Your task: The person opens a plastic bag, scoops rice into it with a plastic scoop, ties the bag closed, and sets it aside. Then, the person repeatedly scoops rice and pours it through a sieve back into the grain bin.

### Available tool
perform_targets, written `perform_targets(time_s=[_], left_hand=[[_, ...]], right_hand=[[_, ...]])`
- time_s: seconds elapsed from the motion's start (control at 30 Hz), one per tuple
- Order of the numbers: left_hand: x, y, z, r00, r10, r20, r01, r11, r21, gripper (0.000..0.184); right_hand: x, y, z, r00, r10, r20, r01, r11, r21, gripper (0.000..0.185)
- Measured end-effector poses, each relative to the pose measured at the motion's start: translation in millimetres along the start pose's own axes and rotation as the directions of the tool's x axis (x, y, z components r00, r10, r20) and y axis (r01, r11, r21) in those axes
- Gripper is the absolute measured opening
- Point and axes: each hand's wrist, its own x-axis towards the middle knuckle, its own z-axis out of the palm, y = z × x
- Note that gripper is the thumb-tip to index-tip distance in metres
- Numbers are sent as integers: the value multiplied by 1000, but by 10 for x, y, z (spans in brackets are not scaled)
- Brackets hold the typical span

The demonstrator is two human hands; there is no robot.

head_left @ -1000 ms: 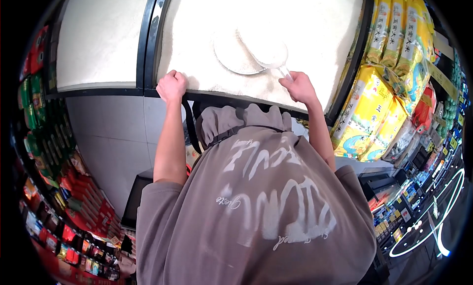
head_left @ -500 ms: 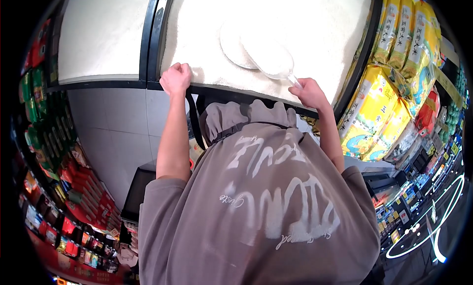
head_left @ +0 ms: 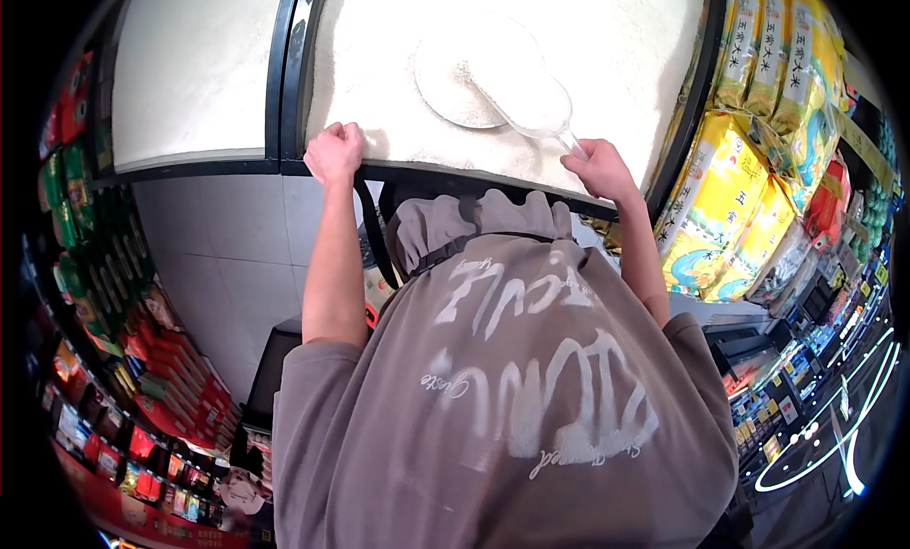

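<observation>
My right hand (head_left: 602, 170) is closed around the handle of a clear scoop (head_left: 540, 103) at the front right of a bin. The scoop's mouth points away to the left and lies over a round, shallow white dish (head_left: 464, 92) with white grains in it. Dish and scoop sit among white grains, which look like rice (head_left: 379, 84). My left hand (head_left: 334, 153) is a fist on the bin's dark front rim (head_left: 436, 177), with nothing visible in it. Glare washes out the far edge of the dish.
Left of a dark divider (head_left: 287, 75), a second bin (head_left: 194, 75) holds more pale grain. Yellow rice bags (head_left: 720, 208) are stacked close to the right of the bin. Shelves of red packets (head_left: 180, 388) line the left, beyond the tiled floor (head_left: 237, 227).
The scoop has shifted slightly to the right with my right hand. Grains in the dish now show more clearly beside the scoop's mouth. My left fist stays on the rim.
</observation>
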Motion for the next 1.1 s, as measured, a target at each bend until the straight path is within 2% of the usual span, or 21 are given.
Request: perform_targets(time_s=[0.1,0.23,0.33,0.43,0.5,0.6,0.83,0.9,1.1], left_hand=[[-3,16,-15,1000,-6,-1,6,1000,-5,33],[-7,19,-21,1000,-12,5,12,1000,-10,33],[3,-2,8,1000,-3,-14,3,1000,-18,34],[5,-14,10,1000,7,-15,-7,1000,-9,34],[2,-13,9,1000,6,-26,-6,1000,-7,34],[-5,-10,9,999,6,-33,-6,1000,-10,35],[-4,4,-15,1000,-4,-17,4,1000,-16,35],[-3,0,-11,1000,-5,-17,4,1000,-10,35],[5,-15,2,999,2,-32,-3,1000,-28,35]], right_hand=[[-11,-26,-79,999,-12,36,13,999,-29,25],[-27,-11,-110,1000,-20,-7,19,999,-27,25],[-27,47,-106,999,37,-14,-37,999,1,25],[-64,107,-104,1000,-2,-1,2,999,-50,26],[-84,147,-80,1000,0,-23,1,1000,19,26],[-147,161,-105,1000,6,20,-6,1000,18,26],[-146,177,-112,999,33,-34,-32,999,16,25],[-173,179,-146,999,20,-32,-21,998,-52,25],[-181,228,-185,998,19,-58,-23,998,-64,26]])
